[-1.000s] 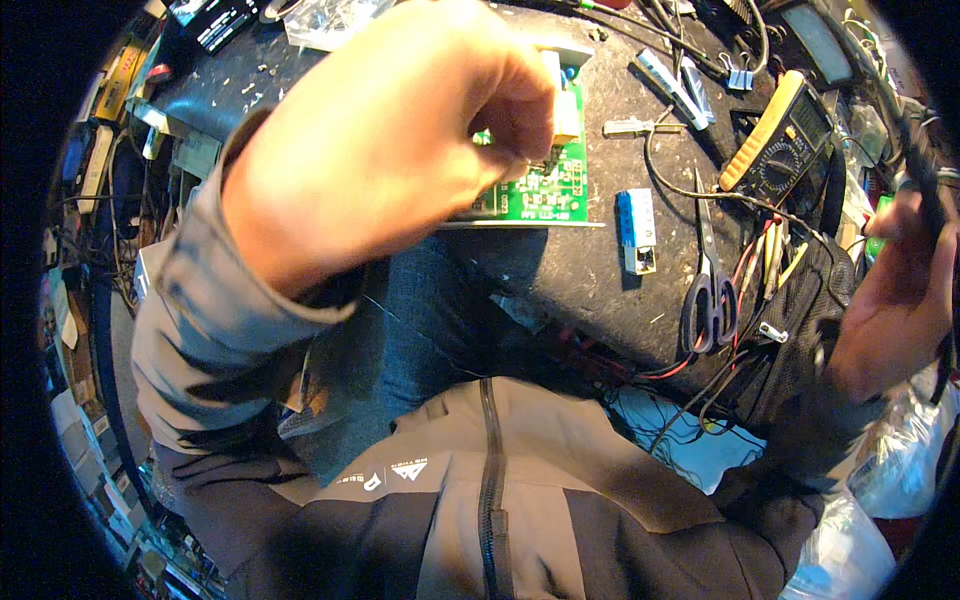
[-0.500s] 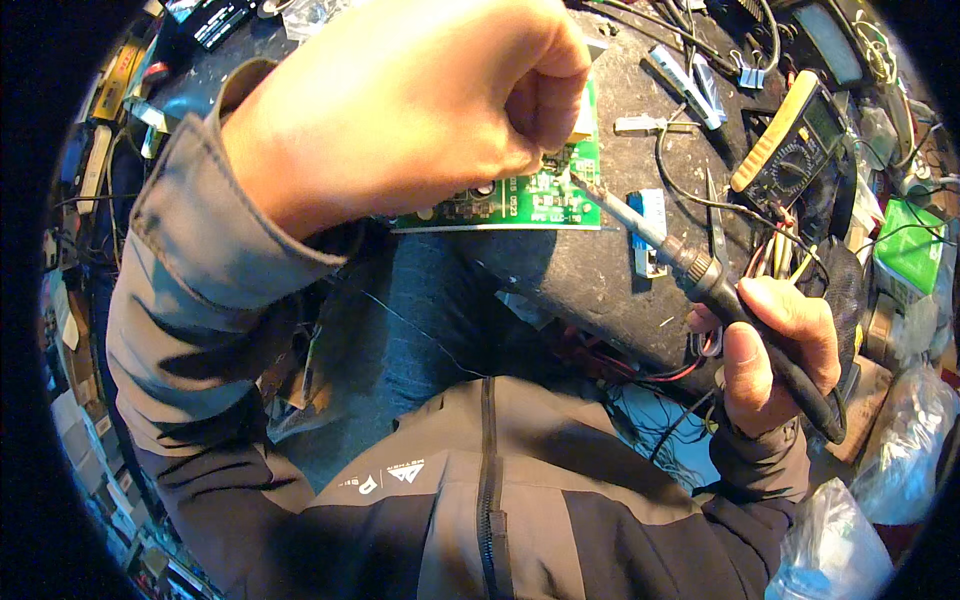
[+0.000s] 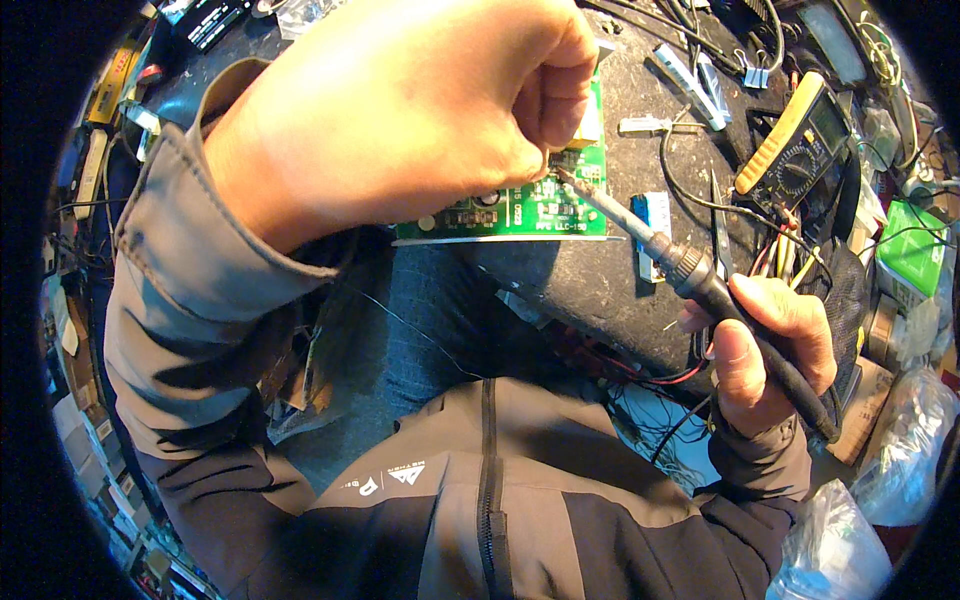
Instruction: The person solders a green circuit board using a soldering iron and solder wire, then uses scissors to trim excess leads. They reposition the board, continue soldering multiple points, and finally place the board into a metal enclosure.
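Observation:
My right hand (image 3: 778,350) is wrapped round the black handle of a soldering iron (image 3: 690,275). The iron slants up and left, its tip at the green circuit board (image 3: 530,222), close to the fingers of my other hand. My left hand (image 3: 420,110) is closed and hangs over the board, hiding much of it. Its fingertips are pressed together near the iron's tip; what they pinch is hidden. Small parts and a yellow block (image 3: 588,130) show on the board's right part.
Right of the board lie a blue-and-white box (image 3: 652,235), tweezers (image 3: 716,220), a white tube (image 3: 690,85) and a yellow-edged multimeter (image 3: 795,150) among cables. A green box (image 3: 912,245) and clear plastic bags (image 3: 830,545) sit at far right. A thin wire (image 3: 420,333) trails above my lap.
The board appears slightly lower and to the right. The iron's tip has shifted a little up and left relative to the board. Both hands keep their grips.

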Available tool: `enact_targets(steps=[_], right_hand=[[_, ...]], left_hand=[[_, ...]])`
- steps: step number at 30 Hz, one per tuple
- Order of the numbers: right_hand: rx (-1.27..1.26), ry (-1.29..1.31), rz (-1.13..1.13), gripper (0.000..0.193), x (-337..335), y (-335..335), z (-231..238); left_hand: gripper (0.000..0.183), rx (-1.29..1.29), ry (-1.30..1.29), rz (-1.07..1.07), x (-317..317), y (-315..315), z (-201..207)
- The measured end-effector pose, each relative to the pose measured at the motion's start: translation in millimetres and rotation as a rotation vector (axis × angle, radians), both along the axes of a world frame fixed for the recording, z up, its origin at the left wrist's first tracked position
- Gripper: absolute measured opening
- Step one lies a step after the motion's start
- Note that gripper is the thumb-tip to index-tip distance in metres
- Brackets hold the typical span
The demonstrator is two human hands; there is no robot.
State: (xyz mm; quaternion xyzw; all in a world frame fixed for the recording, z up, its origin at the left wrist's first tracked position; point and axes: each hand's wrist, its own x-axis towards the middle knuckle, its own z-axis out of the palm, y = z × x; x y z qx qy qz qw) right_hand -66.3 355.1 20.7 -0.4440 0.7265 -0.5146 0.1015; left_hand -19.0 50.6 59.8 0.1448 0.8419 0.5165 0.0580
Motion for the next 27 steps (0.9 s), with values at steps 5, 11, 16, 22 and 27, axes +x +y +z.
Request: enact_targets(steps=[5, 11, 16, 22, 27], right_hand=[[0.001, 0.010, -0.031, 0.036, 4, -1, 1], [-0.011, -0.003, -0.051, 0.034, 6, -3, 0], [0.000, 0.004, -0.050, 0.034, 7, -3, 1], [0.016, 0.072, -0.072, 0.035, 8, -4, 0], [0.046, 0.022, -0.084, 0.034, 10, -2, 4]], left_hand=[[0.010, 0.009, -0.015, 0.030, 3, 0, -2], [0.008, -0.026, -0.049, -0.003, -1, -2, 3], [0.007, -0.002, -0.006, 0.033, 0, 2, -1], [0.007, -0.010, 0.027, 0.032, 2, 0, -4], [0.006, -0.013, 0.050, 0.039, 1, 4, -3]])
